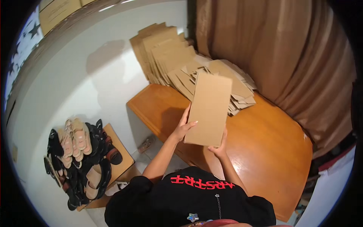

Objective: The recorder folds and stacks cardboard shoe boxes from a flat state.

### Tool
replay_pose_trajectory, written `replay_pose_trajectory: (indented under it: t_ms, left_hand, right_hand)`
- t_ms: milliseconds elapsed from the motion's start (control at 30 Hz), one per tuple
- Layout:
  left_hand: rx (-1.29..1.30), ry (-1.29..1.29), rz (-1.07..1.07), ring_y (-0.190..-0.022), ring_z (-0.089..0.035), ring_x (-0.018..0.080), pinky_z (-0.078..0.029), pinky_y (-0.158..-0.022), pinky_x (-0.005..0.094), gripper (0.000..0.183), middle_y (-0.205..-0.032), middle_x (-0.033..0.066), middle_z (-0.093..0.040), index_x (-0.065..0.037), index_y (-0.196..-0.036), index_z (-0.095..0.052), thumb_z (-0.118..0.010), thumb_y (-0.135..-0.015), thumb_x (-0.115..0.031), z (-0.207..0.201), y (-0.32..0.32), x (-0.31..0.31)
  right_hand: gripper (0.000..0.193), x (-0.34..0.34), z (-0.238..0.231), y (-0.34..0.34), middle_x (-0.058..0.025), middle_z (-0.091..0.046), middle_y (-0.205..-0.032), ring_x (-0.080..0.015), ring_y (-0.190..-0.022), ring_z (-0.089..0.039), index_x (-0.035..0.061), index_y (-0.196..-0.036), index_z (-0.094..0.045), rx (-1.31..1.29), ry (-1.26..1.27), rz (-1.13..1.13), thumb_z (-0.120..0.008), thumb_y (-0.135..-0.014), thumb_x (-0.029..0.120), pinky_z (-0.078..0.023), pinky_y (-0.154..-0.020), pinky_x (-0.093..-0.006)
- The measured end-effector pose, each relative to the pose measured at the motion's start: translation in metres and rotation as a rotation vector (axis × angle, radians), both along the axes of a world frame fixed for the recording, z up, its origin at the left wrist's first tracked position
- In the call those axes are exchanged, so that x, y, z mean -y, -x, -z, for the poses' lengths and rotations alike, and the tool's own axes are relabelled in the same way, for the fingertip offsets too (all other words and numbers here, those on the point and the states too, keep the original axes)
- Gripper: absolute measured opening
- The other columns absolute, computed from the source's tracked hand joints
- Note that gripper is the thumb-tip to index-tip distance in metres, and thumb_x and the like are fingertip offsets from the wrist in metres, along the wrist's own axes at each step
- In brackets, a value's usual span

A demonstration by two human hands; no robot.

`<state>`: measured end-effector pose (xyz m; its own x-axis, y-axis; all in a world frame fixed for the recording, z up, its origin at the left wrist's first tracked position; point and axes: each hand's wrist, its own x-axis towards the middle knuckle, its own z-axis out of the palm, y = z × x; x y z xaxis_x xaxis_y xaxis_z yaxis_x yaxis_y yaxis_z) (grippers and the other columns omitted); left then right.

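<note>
Item 1: cardboard box (208, 109), oblong, plain tan, one broad face showing; held up over the near part of the bench (268, 155), long side running away from the wearer. Contents, if any, cannot be told.

Item 2: left grip (182, 130), closed on the box's left edge, thumb across the broad face, other fingers mostly hidden behind.

Item 3: right grip (220, 147), closed about the near right corner, thumb low against the near end (fingers partly lost behind the side).

Item 4: flattened cardboard (172, 53), a tall, leaning stack at the bench's far left, with a looser heap (233, 77) spread to its right, partly behind the box.

Item 5: sandals (81, 162), mixed black, beige and brown, piled left of the bench on a low tan-topped stand (124, 162).

Item 6: brown curtain (276, 49), hanging behind the bench.

Handling note: best held, in my judgement, with light, even pressure at edge and corner, so the panels do not bow, and clear of the heap's loose flaps.
</note>
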<state>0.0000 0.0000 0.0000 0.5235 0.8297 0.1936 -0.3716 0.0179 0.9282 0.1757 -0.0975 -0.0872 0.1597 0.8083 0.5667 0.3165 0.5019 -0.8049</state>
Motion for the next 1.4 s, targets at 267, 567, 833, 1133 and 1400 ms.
replay_pose_trajectory:
  t_ms: [267, 567, 833, 1133, 1400]
  left_hand:
    - [-0.280, -1.122, -0.289, -0.137, -0.004, 0.0309, -0.016, -0.109, 0.0427, 0.132, -0.149, 0.0144, 0.000, -0.011, -0.143, -0.008, -0.084, -0.043, -0.050, -0.167, 0.083, -0.005]
    - [0.025, -1.386, -0.584, -0.123, -0.040, 0.0276, -0.041, -0.095, 0.0397, 0.072, -0.135, 0.0112, -0.037, -0.011, -0.133, -0.039, -0.072, -0.070, -0.015, -0.327, 0.125, -0.069]
    - [-0.115, -1.269, -0.877, -0.104, -0.056, 0.0216, -0.046, -0.085, 0.0301, 0.076, -0.115, 0.0190, -0.057, 0.000, -0.138, -0.024, -0.068, -0.076, -0.002, -0.424, 0.155, -0.083]
    - [-0.423, -1.702, -1.461, -0.097, -0.056, 0.0362, -0.047, -0.081, 0.0379, 0.060, -0.113, 0.0244, -0.054, -0.003, -0.131, -0.035, -0.062, -0.079, -0.013, -0.462, 0.180, -0.103]
    - [-0.932, -1.770, -1.808, -0.116, -0.044, 0.0318, -0.026, -0.102, 0.0502, 0.049, -0.125, 0.0192, -0.047, -0.005, -0.121, -0.048, -0.061, -0.079, -0.027, -0.474, 0.187, -0.110]
  right_hand:
    - [0.080, -0.131, -0.135, 0.038, -0.0133, -0.052, -0.114, -0.0230, -0.105, -0.050, -0.0061, -0.124, -0.038, -0.215, -0.653, 0.075, -0.057, -0.078, 0.057, -0.042, -0.087, -0.0357]
    - [0.040, -0.187, -0.387, 0.134, -0.0055, -0.049, -0.115, -0.0128, -0.102, -0.047, -0.0023, -0.126, -0.038, -0.479, -1.010, -0.257, -0.048, -0.093, 0.018, -0.037, -0.089, -0.0266]
    - [0.043, -0.238, -0.517, 0.174, -0.0181, -0.046, -0.128, -0.0267, -0.117, -0.045, 0.0031, -0.131, -0.038, -0.339, -1.122, -0.231, -0.041, -0.095, 0.026, -0.034, -0.097, -0.0336]
    - [0.042, -0.281, -0.573, 0.209, -0.0132, -0.055, -0.111, -0.0204, -0.096, -0.055, 0.0042, -0.124, -0.045, -0.439, -0.703, -0.111, -0.039, -0.094, 0.033, -0.047, -0.076, -0.0306]
    - [0.041, -0.343, -0.607, 0.224, -0.0161, -0.060, -0.105, -0.0236, -0.096, -0.057, 0.0007, -0.117, -0.053, -0.376, -0.614, -0.073, -0.046, -0.089, 0.030, -0.043, -0.084, -0.0329]
